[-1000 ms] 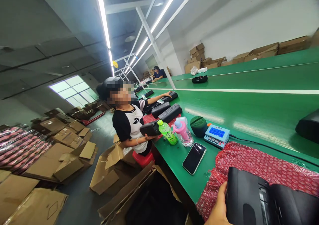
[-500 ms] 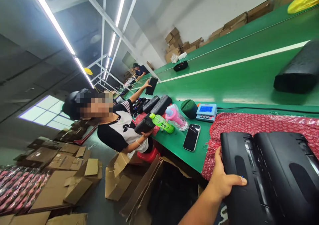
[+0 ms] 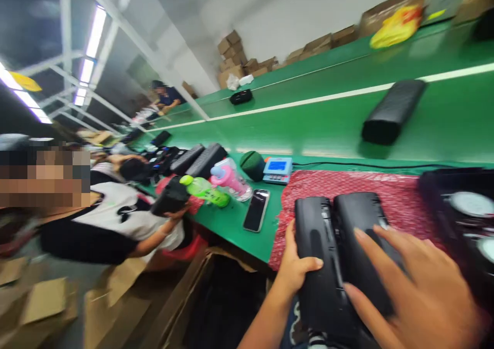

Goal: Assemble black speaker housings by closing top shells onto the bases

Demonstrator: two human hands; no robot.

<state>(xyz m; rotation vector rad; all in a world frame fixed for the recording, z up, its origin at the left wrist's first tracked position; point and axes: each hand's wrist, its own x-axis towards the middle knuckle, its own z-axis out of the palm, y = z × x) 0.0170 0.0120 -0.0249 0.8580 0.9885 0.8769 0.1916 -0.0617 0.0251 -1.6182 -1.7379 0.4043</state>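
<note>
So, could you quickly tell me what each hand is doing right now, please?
Left hand: closed on the left black casing.
Right hand: open, fingers spread over the right black casing.

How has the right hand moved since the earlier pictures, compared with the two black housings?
Yes. The right hand has come into view, spread over the right black housing; before, it was out of view.

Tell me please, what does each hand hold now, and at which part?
The left hand grips the left black casing at its left edge, thumb on top. The right hand lies spread over the right black casing, fingers open, not gripping it.
</note>
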